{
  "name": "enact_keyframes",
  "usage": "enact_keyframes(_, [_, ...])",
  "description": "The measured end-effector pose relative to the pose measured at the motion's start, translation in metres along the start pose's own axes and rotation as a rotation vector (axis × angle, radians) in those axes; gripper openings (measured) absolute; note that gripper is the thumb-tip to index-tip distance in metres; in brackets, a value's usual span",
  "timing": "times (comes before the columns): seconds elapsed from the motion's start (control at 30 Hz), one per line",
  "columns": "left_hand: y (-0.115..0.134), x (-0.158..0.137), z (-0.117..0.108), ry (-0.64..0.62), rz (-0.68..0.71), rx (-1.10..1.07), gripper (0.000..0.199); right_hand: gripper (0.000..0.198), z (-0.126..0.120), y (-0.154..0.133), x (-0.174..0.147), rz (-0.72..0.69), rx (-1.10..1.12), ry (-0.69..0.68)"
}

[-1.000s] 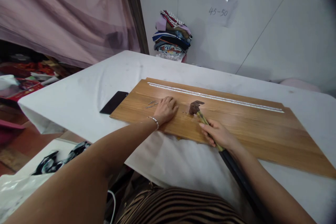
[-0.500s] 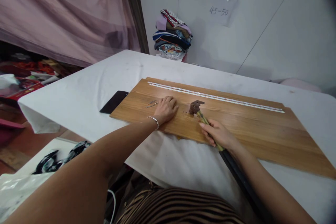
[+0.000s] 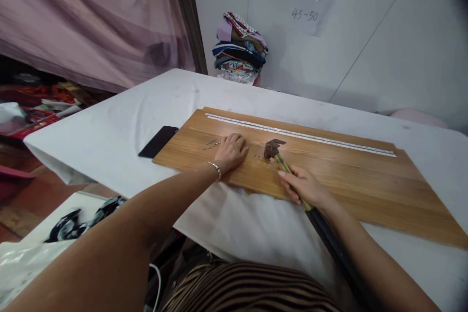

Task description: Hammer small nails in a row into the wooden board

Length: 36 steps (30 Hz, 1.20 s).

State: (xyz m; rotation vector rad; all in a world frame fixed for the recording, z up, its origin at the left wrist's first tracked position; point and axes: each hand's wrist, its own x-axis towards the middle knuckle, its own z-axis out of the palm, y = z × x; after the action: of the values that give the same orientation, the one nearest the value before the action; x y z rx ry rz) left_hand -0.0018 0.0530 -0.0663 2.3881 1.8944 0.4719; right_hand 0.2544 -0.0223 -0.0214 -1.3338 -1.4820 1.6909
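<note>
My right hand is wrapped round the yellow part of a claw hammer, whose rusty head is at the board's surface with the claw pointing away to the right. The dark lower handle runs back along my forearm. Palm down, my left hand lies on the wooden board with its fingers stretched out and slightly bent. A few loose nails lie just left of it. Between the hand and the hammer head, several tiny dark spots show on the wood; I cannot tell whether they are nail heads.
Two white measuring strips run along the board's far side. A black phone-like slab lies by its left end. A white cloth covers the table. Folded clothes are stacked by the wall, and a pink curtain hangs at left.
</note>
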Motion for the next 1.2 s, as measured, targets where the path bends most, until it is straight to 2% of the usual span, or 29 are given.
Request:
enact_keyframes(0.83, [0.0035, -0.0005, -0.0047, -0.022, -0.017, -0.001, 0.027, 0.048, -0.0007, 0.0030, 0.0002, 0.003, -0.008, 0.010])
enact_keyframes(1.2, [0.0000, -0.0004, 0.0002, 0.003, -0.001, 0.010, 0.027, 0.047, -0.0004, 0.0040, 0.0014, -0.003, -0.013, 0.004])
